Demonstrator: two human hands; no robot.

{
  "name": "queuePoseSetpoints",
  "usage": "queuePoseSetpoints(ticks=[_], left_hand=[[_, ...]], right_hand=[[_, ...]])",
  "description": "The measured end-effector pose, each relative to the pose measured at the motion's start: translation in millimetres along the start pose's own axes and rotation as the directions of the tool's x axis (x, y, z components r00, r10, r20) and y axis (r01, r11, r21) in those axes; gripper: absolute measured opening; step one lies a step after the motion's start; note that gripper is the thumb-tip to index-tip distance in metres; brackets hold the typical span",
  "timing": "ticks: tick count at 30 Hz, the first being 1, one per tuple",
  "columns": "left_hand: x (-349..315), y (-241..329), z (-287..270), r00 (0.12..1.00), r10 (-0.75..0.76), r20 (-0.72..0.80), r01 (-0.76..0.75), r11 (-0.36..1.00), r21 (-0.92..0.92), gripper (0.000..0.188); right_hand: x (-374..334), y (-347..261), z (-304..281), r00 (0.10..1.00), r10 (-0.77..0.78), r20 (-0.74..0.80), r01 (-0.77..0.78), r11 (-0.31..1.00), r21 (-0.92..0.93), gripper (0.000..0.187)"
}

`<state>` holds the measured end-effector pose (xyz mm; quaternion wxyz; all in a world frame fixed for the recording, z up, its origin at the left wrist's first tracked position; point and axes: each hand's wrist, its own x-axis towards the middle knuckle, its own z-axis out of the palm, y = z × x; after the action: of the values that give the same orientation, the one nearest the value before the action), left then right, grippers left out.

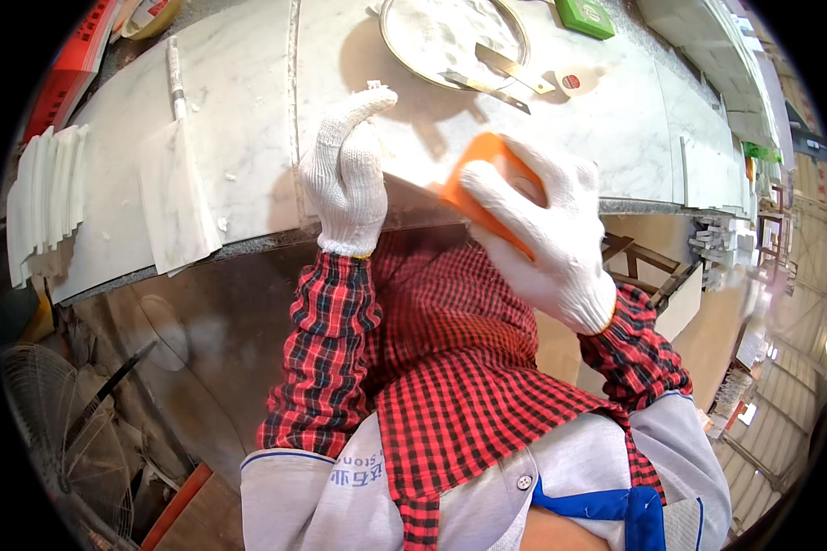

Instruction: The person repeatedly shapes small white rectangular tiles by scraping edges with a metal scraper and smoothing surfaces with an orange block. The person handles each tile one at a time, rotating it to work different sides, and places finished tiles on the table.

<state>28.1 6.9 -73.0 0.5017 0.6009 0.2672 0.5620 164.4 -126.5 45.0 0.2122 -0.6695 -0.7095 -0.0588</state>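
My left hand (347, 174), in a white knitted glove, is raised at the front edge of the marble-topped bench (248, 119). Its fingers are curled together, with a small white bit at the fingertip; what else they may hold is hidden. My right hand (556, 211), also gloved, wraps its fingers round an orange, block-like tool (493, 147), whose exact kind I cannot tell. This tool is tilted, and a thin pale edge shows between it and my left hand. Beyond both hands stands a round pan (385, 44) of white powdery material, with two flat metal scrapers (515, 69) across its rim.
White strips (46, 197) stand stacked at the bench's left end, near a pale slab piece (179, 197). A green box (585, 16) and a small round item with a red label (572, 83) lie near the pan. A wire-caged fan (64, 441) stands lower left.
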Motion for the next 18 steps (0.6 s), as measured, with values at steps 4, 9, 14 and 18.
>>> queuePoseSetpoints(ticks=[4,9,14,18], left_hand=[[1,-9,4,0.991,0.136,0.003,-0.136,0.989,0.066,0.027],[-1,10,5,0.996,-0.089,-0.011,0.089,0.995,0.039,0.027],[6,0,10,0.999,-0.005,-0.044,0.010,0.994,0.111,0.033],[21,3,12,1.000,-0.023,0.010,0.019,0.961,0.277,0.032]], right_hand=[[20,-13,20,0.997,-0.033,-0.070,0.034,0.999,0.013,0.042],[16,0,8,0.994,-0.100,-0.039,0.101,0.995,0.022,0.038],[-66,71,-50,0.979,0.201,-0.033,-0.197,0.976,0.094,0.049],[-76,123,-38,0.958,0.115,-0.263,-0.160,0.975,-0.154,0.046]])
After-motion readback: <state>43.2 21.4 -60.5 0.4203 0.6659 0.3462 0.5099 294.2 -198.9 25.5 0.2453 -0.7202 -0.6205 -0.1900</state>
